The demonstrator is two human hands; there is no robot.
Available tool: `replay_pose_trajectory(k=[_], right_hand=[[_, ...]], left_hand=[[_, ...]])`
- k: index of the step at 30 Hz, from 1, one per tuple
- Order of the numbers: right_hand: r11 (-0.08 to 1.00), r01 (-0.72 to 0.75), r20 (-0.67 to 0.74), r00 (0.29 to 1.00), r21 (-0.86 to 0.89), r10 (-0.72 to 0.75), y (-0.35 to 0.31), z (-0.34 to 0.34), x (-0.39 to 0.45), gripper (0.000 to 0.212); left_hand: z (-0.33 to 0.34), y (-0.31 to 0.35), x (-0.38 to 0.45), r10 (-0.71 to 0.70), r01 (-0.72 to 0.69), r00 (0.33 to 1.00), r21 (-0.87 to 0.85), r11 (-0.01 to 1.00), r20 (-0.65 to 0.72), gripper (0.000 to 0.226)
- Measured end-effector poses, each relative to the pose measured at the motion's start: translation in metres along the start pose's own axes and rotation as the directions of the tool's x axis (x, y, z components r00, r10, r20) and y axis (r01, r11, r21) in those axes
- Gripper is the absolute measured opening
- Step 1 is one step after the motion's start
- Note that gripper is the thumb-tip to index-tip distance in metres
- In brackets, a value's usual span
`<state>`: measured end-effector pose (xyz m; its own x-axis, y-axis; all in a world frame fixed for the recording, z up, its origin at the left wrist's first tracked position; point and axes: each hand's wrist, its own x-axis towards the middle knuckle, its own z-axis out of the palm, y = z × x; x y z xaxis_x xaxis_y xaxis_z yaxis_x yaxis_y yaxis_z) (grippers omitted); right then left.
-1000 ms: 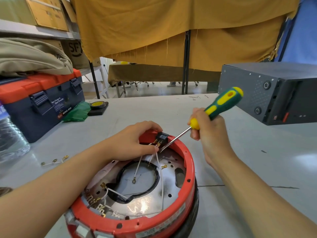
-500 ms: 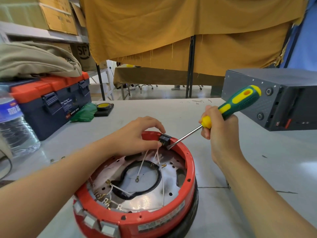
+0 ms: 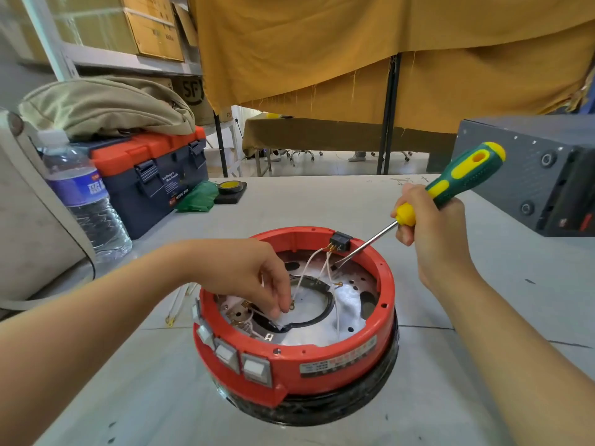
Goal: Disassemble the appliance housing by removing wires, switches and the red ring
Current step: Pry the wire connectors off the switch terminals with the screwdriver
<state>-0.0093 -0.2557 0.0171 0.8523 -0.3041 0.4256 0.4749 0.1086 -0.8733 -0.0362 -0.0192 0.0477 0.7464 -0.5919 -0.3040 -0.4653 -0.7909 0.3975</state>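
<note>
Right hand [image 3: 431, 233] grips screwdriver [image 3: 450, 188]; left hand [image 3: 254, 278] pinches a white wire [image 3: 301, 278]: pull gently from black switch [image 3: 340, 242]

- Grey worktable [image 3: 322, 201], pale matte top with scuffs and dark specks.
- Mustard curtain [image 3: 354, 49] hangs across the back, frayed lower hem, dark metal pole [image 3: 388, 117] in front.
- Under the hem: pale floor, a cloth-draped table [image 3: 322, 133] and chair castors further back.
- Left: metal shelving [image 3: 106, 59] with cardboard boxes [image 3: 154, 30], one marked SF.
- Far right edge: strip of blue fabric, mostly cut off.
- Light is bright and even, daylight-like; glare on the floor beyond the curtain.
</note>
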Motion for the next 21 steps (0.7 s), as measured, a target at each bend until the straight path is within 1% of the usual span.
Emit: replay_pose_trajectory(k=[5, 6, 8, 13, 16, 19, 21], right_hand=[[1.000, -0.002, -0.003, 1.000, -0.013, 0.002, 0.001, -0.001, -0.001, 0.030], [1.000, -0.005, -0.003, 1.000, -0.016, 0.005, 0.001, -0.001, 0.000, 0.029], [1.000, -0.007, -0.004, 1.000, -0.026, 0.007, 0.002, -0.001, 0.000, 0.027], [1.000, 0.000, -0.006, 1.000, -0.022, 0.000, 0.002, -0.002, 0.001, 0.028], [1.000, 0.005, -0.005, 1.000, -0.023, -0.005, 0.003, -0.002, 0.002, 0.028], [1.000, 0.006, -0.005, 1.000, -0.029, -0.006, 0.004, -0.002, 0.002, 0.029], [1.000, 0.007, -0.005, 1.000, -0.028, -0.007, 0.004, -0.002, 0.002, 0.030]], left_hand=[[0.008, -0.002, 0.005, -0.019, 0.015, 0.998, 0.065, 0.998, 0.065, 0.005], [0.008, -0.003, 0.005, -0.018, 0.013, 0.997, 0.065, 0.998, 0.071, 0.003], [0.009, -0.004, 0.005, -0.011, 0.008, 0.998, 0.056, 0.998, 0.061, 0.005], [0.004, -0.012, 0.002, -0.021, 0.020, 1.000, -0.028, 0.999, -0.018, 0.009], [0.001, -0.016, 0.002, -0.003, -0.003, 0.992, -0.046, 0.999, -0.128, 0.007], [-0.002, -0.021, 0.002, -0.040, 0.017, 0.974, -0.101, 0.995, -0.223, 0.008], [-0.004, -0.025, 0.000, -0.059, 0.020, 0.965, -0.154, 0.988, -0.257, 0.011]])
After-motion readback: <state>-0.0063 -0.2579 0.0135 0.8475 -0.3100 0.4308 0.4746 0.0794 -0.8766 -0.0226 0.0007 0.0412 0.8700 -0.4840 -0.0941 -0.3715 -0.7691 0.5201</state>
